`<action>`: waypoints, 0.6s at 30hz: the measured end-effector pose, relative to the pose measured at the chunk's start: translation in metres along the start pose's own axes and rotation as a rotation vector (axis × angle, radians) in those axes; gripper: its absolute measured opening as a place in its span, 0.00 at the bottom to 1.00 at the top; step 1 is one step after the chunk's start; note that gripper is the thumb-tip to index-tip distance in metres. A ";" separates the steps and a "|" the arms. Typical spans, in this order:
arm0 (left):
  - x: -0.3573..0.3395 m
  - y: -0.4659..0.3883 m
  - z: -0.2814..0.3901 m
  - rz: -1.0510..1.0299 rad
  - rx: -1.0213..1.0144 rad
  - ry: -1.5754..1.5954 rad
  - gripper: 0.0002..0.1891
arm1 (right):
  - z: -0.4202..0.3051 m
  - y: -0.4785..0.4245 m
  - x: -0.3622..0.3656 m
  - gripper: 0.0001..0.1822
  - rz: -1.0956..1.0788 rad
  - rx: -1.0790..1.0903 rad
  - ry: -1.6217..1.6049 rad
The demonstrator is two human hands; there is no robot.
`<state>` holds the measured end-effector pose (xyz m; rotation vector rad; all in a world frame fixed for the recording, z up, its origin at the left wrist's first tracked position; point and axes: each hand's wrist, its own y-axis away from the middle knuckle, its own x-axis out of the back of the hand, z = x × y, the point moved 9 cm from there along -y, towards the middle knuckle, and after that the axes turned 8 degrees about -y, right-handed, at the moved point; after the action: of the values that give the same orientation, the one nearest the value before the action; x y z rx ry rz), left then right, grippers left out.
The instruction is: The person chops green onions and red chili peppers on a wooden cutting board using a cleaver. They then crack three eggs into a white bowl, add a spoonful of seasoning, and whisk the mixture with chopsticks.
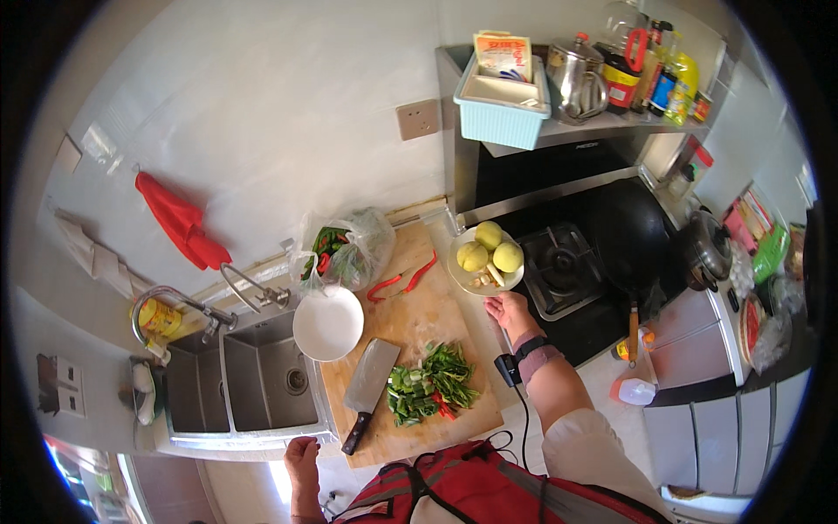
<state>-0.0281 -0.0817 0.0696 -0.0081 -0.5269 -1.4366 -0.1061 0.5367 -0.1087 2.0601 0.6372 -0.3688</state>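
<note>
My right hand reaches to the near rim of a plate with several round yellow-green fruits and small pale pieces on it; whether the fingers grip the rim is unclear. My left hand is by the sink's front edge, its fingers curled and nothing visible in them. Between the hands a wooden cutting board bears a cleaver, chopped greens with red pepper pieces, and two red chilies. An empty white bowl overlaps the board's left edge. Behind it sits a clear plastic bag of peppers.
A double sink with a curved faucet is at left. To the right are a gas burner, a black wok and a lidded pot. A shelf above holds a blue basket, a metal kettle and bottles.
</note>
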 end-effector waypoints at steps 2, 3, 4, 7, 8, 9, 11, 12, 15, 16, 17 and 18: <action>0.007 0.012 -0.012 0.037 0.033 -0.032 0.04 | 0.005 -0.003 -0.008 0.13 -0.031 0.011 -0.035; 0.010 0.018 -0.015 0.054 0.048 -0.045 0.04 | 0.003 -0.005 -0.007 0.17 -0.039 0.007 -0.032; 0.009 0.024 -0.016 0.071 0.046 -0.023 0.04 | 0.000 -0.005 -0.008 0.18 -0.060 -0.007 -0.021; 0.000 0.031 -0.002 0.092 0.039 -0.097 0.04 | -0.011 -0.008 -0.011 0.19 -0.122 -0.018 0.038; -0.004 0.033 -0.003 0.087 0.045 -0.069 0.04 | -0.012 -0.005 -0.011 0.19 -0.155 -0.003 0.046; -0.009 0.032 0.001 0.081 0.037 -0.044 0.04 | -0.017 -0.002 -0.013 0.19 -0.193 0.016 0.041; -0.016 0.032 0.011 0.069 0.029 -0.062 0.04 | -0.022 0.003 -0.016 0.18 -0.245 0.021 0.020; -0.019 0.033 0.010 0.064 0.025 -0.062 0.04 | -0.018 0.008 -0.014 0.18 -0.259 0.019 0.038; -0.025 0.033 0.003 0.056 0.027 -0.061 0.04 | -0.011 0.017 -0.014 0.18 -0.316 0.007 0.099; -0.027 0.033 0.001 0.054 0.031 -0.061 0.05 | -0.008 0.022 -0.013 0.18 -0.333 0.004 0.116; -0.029 0.033 0.000 0.049 0.035 -0.062 0.05 | -0.007 0.025 -0.011 0.18 -0.330 0.014 0.133; -0.032 0.033 0.002 0.041 0.035 -0.085 0.05 | -0.007 0.035 -0.011 0.18 -0.325 0.025 0.145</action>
<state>0.0008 -0.0465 0.0701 -0.0521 -0.6184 -1.3911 -0.0949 0.5239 -0.0757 2.0202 1.0663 -0.4161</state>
